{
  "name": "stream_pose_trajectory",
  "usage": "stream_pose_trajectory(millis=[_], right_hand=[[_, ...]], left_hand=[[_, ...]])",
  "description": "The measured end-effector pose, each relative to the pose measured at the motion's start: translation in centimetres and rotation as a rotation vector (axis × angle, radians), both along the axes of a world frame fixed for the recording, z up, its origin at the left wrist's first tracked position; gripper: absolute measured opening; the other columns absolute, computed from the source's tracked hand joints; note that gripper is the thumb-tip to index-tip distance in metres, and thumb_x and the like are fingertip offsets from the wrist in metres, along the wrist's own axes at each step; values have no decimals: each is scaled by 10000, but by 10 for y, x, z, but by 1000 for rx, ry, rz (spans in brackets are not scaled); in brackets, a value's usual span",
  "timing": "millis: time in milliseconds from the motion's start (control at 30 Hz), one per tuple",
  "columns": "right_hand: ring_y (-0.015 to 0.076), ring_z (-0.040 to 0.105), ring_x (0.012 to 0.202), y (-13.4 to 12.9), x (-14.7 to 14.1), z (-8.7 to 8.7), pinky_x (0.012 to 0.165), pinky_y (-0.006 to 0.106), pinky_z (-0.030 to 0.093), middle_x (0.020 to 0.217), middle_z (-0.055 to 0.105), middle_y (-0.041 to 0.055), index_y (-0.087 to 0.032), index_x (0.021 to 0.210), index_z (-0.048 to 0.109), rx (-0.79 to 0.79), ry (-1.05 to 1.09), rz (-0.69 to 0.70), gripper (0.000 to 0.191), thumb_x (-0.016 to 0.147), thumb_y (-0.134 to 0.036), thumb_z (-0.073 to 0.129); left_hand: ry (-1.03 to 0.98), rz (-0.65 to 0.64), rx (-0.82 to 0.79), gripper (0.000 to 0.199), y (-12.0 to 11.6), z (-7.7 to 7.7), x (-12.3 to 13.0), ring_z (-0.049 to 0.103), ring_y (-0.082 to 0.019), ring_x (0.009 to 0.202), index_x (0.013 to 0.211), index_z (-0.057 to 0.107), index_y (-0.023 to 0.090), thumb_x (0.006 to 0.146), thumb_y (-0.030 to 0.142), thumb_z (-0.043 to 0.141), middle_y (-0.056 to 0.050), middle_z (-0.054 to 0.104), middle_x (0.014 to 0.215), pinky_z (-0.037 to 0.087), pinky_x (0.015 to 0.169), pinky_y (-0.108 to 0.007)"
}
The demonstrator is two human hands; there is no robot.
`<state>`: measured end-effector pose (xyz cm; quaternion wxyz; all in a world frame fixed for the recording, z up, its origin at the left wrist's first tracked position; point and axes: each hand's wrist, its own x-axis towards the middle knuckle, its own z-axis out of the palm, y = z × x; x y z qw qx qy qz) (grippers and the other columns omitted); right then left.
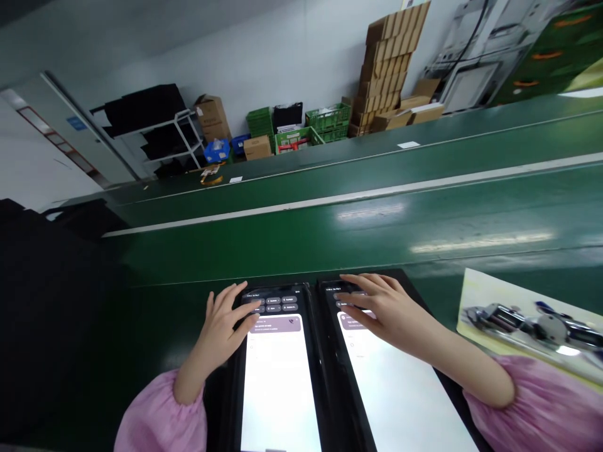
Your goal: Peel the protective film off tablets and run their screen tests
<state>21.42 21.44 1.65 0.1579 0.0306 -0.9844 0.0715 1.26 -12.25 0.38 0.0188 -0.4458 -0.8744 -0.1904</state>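
Two lit tablets lie side by side on the green work surface. Over the upper left corner of the left tablet (281, 383) is my left hand (223, 326), its fingers apart and nothing held. The right tablet (405, 383) has my right hand (384, 307) above its top part, fingers spread and holding nothing. Both screens show a dark panel of buttons at the top, a purple notice below it and a white area. Whether any fingertip touches the glass cannot be made out.
Shiny metal tools (532, 326) lie on a pale yellow sheet (475, 295) at the right. A dark bulky shape (47, 314) stands at the left. Beyond the green conveyor (282, 232) are stacked cardboard boxes (384, 69), green crates (330, 119) and a rack (181, 135).
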Motion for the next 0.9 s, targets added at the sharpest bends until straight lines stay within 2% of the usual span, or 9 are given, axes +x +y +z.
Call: stream_pose_trajectory(millis=[333, 567, 667, 767, 833, 900], right_hand=[[385, 681, 1219, 8, 0, -5, 927, 643, 575, 1420, 698, 116, -319, 1173, 819, -52, -14, 27, 388, 1107, -385, 442], [358, 708, 1170, 0, -5, -4, 909, 593, 597, 1351, 731, 131, -274, 1119, 829, -28, 39, 33, 397, 1105, -331, 436], [365, 708, 1184, 5, 0, -1, 934, 617, 588, 1388, 716, 128, -274, 1145, 826, -41, 70, 44, 406, 1111, -351, 429], [366, 700, 1211, 27, 19, -5, 994, 640, 565, 1412, 703, 112, -307, 1231, 800, -205, 177, -50, 379, 1101, -453, 475], [354, 680, 1258, 46, 36, -15, 1080, 616, 541, 1396, 705, 104, -317, 1261, 784, -470, 268, -226, 369, 1053, -535, 570], [357, 647, 1329, 63, 48, -30, 1123, 575, 539, 1413, 692, 100, -326, 1304, 753, -735, 316, -383, 438, 978, -607, 667]], left_hand=[[-32, -1, 35, 316, -2, -4, 1, 451, -393, 1519, 1316, 748, 448, 1075, 440, 544, -59, 566, 1605, 168, 1222, -860], [-92, 13, 25, 313, 2, 3, 3, 470, -378, 1510, 1324, 733, 473, 1066, 456, 556, -48, 580, 1583, 149, 1237, -843], [-144, 37, 88, 318, 0, 1, 7, 472, -380, 1505, 1313, 736, 427, 1056, 496, 563, -66, 555, 1600, 157, 1256, -814], [-255, 185, 374, 391, -11, -14, 16, 534, -355, 1444, 1291, 697, 311, 1044, 577, 551, -126, 598, 1511, 330, 1255, -684], [-388, 337, 576, 451, -20, -27, 21, 589, -341, 1375, 1256, 663, 279, 1018, 647, 557, -131, 651, 1395, 421, 1215, -607], [-541, 453, 675, 507, -23, -36, 22, 598, -339, 1366, 1251, 651, 283, 979, 705, 586, -115, 664, 1364, 426, 1217, -579]])
